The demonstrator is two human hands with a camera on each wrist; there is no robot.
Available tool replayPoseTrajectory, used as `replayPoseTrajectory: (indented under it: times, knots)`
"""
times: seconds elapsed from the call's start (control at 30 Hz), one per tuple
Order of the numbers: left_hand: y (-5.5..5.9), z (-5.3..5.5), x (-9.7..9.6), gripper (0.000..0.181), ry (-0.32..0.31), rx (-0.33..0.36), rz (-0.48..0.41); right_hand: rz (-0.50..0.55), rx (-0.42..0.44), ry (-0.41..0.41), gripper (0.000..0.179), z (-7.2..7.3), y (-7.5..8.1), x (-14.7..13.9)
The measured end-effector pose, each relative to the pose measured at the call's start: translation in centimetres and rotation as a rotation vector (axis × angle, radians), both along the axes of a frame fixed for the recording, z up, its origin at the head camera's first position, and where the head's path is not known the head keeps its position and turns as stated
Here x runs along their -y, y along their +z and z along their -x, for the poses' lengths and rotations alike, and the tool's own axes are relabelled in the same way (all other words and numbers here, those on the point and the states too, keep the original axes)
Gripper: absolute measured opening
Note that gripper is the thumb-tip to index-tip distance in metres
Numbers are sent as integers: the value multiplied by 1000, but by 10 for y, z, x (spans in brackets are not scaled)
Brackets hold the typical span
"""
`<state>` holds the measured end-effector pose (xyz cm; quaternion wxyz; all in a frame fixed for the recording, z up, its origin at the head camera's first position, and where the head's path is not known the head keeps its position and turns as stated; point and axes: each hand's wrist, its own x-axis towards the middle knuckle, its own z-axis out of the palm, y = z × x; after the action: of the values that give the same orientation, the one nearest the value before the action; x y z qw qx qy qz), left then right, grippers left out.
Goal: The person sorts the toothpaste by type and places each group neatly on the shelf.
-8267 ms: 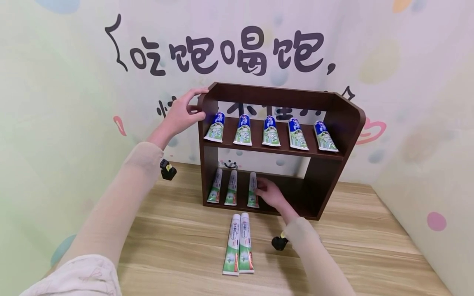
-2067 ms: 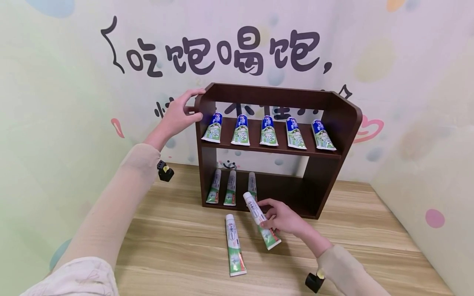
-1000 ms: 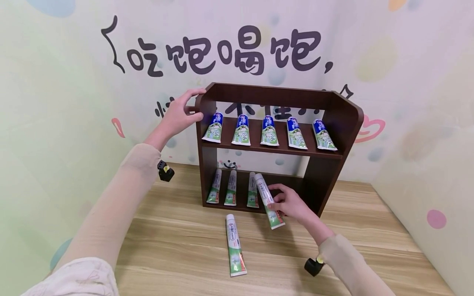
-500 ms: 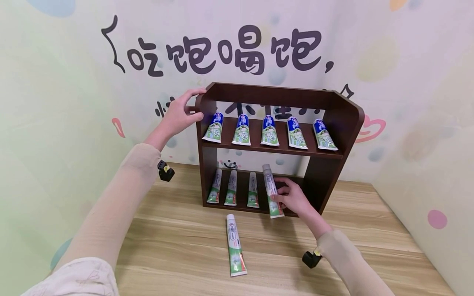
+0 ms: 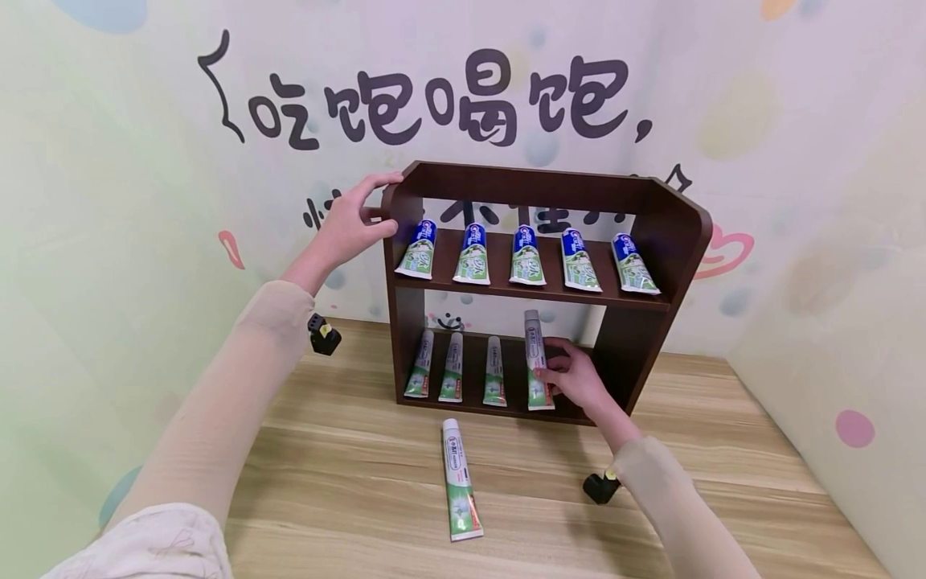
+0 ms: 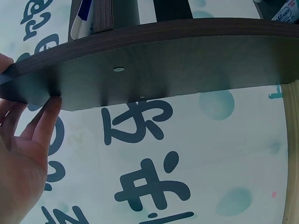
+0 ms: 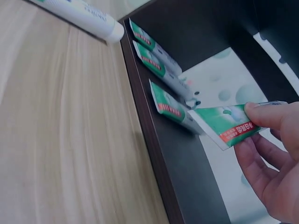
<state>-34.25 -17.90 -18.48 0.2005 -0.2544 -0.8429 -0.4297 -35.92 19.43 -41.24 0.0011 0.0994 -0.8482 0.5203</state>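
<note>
My right hand (image 5: 577, 379) pinches a white-and-green toothpaste tube (image 5: 536, 358) between thumb and fingers, inside the lower level of a dark brown two-tier shelf (image 5: 531, 293). In the right wrist view the tube (image 7: 229, 122) hangs tilted above the shelf board. Three like tubes lie in a row to its left, the nearest tube (image 5: 494, 371) a small gap away. My left hand (image 5: 354, 221) grips the shelf's upper left side panel, thumb on one face and fingers on the other, as the left wrist view shows. Another white-and-green tube (image 5: 460, 481) lies on the table before the shelf.
Several blue-and-green toothpaste tubes, among them one tube (image 5: 527, 256) in the middle, stand spaced along the upper level. The wooden table (image 5: 347, 482) runs up to patterned walls at the back and sides. Small black wrist-worn devices show near both sleeves.
The right hand took one of two tubes from the table and carried it up into the lower level, right of the third tube, turning it more upright. The left hand keeps its hold.
</note>
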Motion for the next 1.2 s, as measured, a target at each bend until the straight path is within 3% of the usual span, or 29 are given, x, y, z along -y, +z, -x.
replayPoseTrajectory:
  times: [0.3,0.6,0.77,0.97,1.07,1.2]
  knots:
    - [0,-1,0,58,3,-2,-6,15,1,-28,65,11,-10,-5]
    - [-5,10,3,59,5,-1,-7,39,6,-31,66,15,-15,-5]
    - [-2,2,1,59,-1,10,-9,42,-9,-23,65,22,-27,-7]
    - [-2,3,1,59,-8,10,-7,70,-14,-14,65,25,-36,-9]
    - [-3,6,1,59,-3,8,-8,72,-14,-6,64,25,-40,-10]
    - [-10,22,6,61,3,-2,-11,71,-18,-7,66,27,-44,-11]
